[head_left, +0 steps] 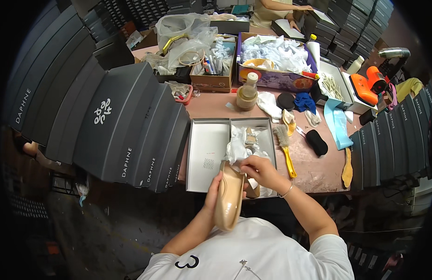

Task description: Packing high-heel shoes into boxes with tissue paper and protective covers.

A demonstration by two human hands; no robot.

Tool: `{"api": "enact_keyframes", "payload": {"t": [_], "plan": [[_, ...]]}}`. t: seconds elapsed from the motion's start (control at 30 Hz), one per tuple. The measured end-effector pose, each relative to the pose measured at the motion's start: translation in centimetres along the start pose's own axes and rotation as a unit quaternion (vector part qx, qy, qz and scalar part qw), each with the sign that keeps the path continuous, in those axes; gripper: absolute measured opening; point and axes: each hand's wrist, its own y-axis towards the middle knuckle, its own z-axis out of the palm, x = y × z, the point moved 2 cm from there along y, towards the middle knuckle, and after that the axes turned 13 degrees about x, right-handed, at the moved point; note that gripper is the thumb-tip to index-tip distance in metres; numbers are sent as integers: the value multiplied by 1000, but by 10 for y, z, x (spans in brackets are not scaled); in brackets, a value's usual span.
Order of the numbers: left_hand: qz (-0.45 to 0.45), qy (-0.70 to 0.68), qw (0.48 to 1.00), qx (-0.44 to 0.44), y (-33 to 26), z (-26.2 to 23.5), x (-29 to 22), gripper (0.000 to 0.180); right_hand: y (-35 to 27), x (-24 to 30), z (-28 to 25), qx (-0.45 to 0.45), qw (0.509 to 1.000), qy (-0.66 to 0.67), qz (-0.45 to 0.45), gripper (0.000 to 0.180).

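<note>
My left hand (214,192) grips a beige flat shoe (229,198) by its side, sole turned toward me, just in front of my chest. My right hand (258,170) pinches white tissue paper (238,145) at the shoe's opening. Behind both hands lies an open grey shoe box (267,125) with its lid (204,154) flat on the left. More tissue and a second beige shoe (250,137) lie in the box.
Stacks of dark grey shoe boxes (118,126) crowd the left and right (393,140). On the brown table (314,170) lie a yellow-handled brush (285,147), a black pad (317,142), a bottle (248,91), cloths and cardboard boxes of supplies. Another person's hand (303,7) works at the far end.
</note>
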Motion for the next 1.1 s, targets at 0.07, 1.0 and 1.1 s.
{"api": "enact_keyframes", "payload": {"t": [0.07,1.0,1.1], "plan": [[6,-167,985,46,5,11,-7,59,-9,-13,-1,-52,935,336,97,10],[-33,17,930,365,-2,-15,-40,58,-51,23,1,78,978,-134,142,21],[-45,37,944,325,-2,-8,-35,59,-56,17,9,89,974,-134,158,20]]}}
